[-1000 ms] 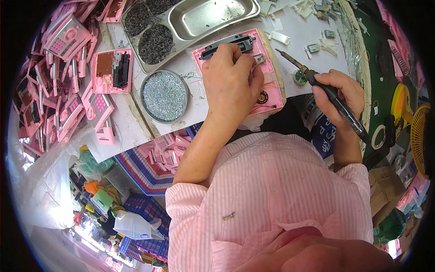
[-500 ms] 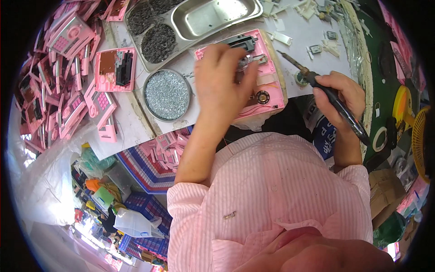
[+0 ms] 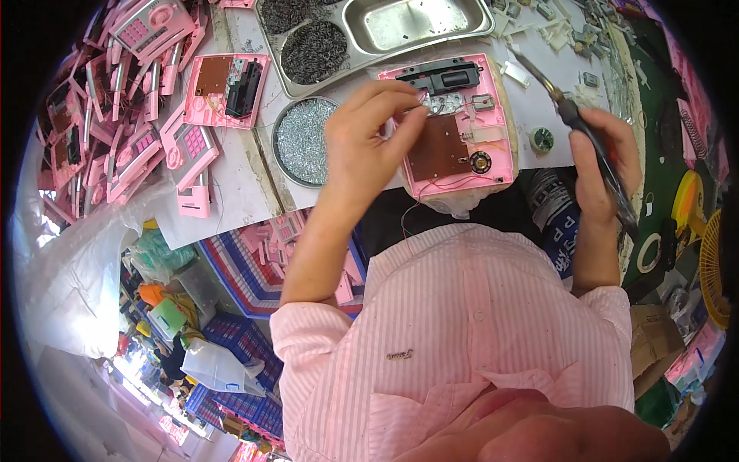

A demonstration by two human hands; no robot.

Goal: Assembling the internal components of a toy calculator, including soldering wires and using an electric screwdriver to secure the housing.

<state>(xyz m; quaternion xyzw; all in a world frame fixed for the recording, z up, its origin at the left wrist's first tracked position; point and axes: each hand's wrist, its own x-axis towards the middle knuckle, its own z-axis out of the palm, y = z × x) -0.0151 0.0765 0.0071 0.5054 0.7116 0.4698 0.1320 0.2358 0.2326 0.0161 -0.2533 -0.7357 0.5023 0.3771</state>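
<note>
My left hand (image 3: 368,137) hovers over the left part of an opened pink plastic housing (image 3: 502,158), its thumb and fingertips pinched close to thin wires. What the pinch holds is too small to make out. Inside the housing lie a brown circuit board (image 3: 440,146), a black plastic mechanism (image 3: 454,77) along the far edge, and a round speaker-like part (image 3: 480,162). To the right of the housing, my right hand (image 3: 608,165) grips a soldering iron (image 3: 573,115) by its black handle. The iron's metal tip points away and to the left, clear of the housing.
A round dish of small silvery pieces (image 3: 302,142) sits left of the housing. Beyond it is a metal tray (image 3: 350,65) with dark small parts. Another pink housing (image 3: 258,108) and a heap of pink units (image 3: 123,146) lie left. A small green-topped reel (image 3: 542,138) stands right.
My left hand has drawn back toward the housing's left side, uncovering the brown board. The right hand and soldering iron have shifted slightly right in view. The whole view has also shifted.
</note>
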